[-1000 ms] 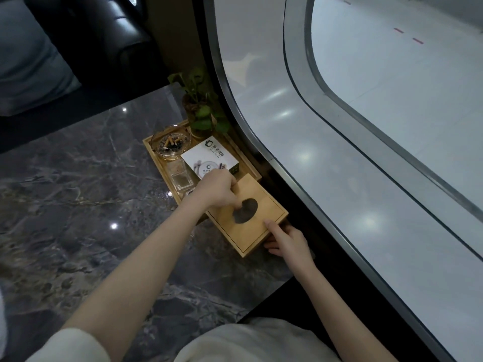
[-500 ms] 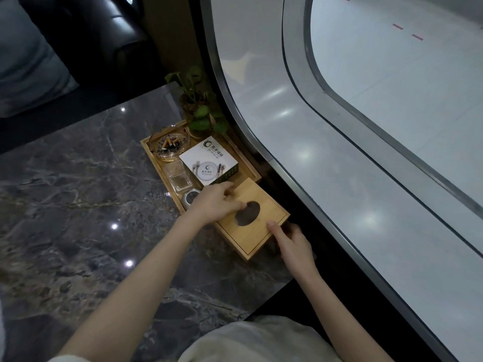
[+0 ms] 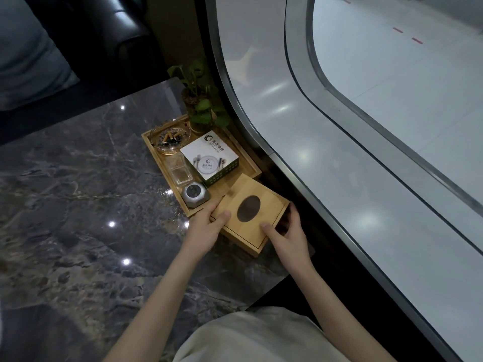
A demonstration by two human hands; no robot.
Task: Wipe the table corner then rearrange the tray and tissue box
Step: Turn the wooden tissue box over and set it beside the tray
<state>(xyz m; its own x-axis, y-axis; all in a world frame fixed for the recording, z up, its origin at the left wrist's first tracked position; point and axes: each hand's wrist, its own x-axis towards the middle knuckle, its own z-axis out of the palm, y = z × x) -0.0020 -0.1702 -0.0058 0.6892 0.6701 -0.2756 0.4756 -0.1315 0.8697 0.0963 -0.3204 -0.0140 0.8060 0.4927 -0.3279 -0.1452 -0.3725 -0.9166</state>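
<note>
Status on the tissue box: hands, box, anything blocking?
Left hand and right hand both gripping the wooden tissue box. Box flat at the table corner, far end overlapping the tray. Grey timer close beside the box.

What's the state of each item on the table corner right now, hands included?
Wooden tissue box: far end propped on tray, no tissue showing.
Wooden tray: flat on table, loaded.
Glass ashtray: holds butts.
White paper box: closed.
Potted plant: upright.
Left hand: gripping box's left side.
Right hand: gripping box's right side.
</note>
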